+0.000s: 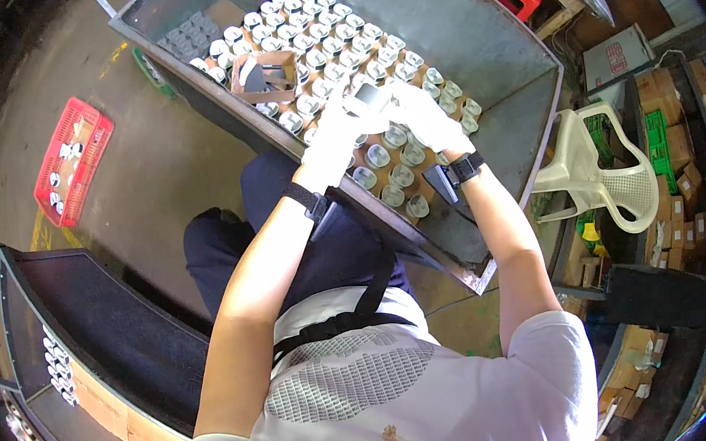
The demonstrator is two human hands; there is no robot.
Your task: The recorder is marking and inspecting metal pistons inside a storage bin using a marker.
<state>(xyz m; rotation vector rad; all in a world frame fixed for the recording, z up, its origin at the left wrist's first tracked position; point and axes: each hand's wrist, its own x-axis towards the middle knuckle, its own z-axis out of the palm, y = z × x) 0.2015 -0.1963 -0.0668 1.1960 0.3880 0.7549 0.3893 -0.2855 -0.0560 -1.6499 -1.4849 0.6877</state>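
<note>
1. White shirt point(494, 387) closest to the camera, a person bends over a grey metal bin point(442, 6), both arms stretched forward beneath strong light.

2. Left hand point(337, 135) and right hand point(422, 117) meet above the bin, both looking white (gloves, it appears, though glare bleaches the detail). Black strap point(307, 198) and second black strap point(466, 167) circle the wrists.

3. Between the hands sits a pale piece with a dark grey face point(367, 94), above the bin's contents. Left-hand fingers seem closed against its near side; whether the right-hand fingers pinch it, press together or spread, one cannot tell.

4. Small round pieces point(401, 176) stand in close rows on both sides of the hands. An open cardboard box point(263, 97) of dark parts sits among them, left of the left hand.

5. Step in hand, by the look of it: two-handed work on a single piece, perhaps fitting or checking; the glare hides which.

6. Next, the moment seems to call for a steady hold while the work finishes, then a careful lowering, since a low sleeve or strap could topple neighbours.

7. Off to the left, a red crate point(96, 165) holds more white items on the floor.
</note>
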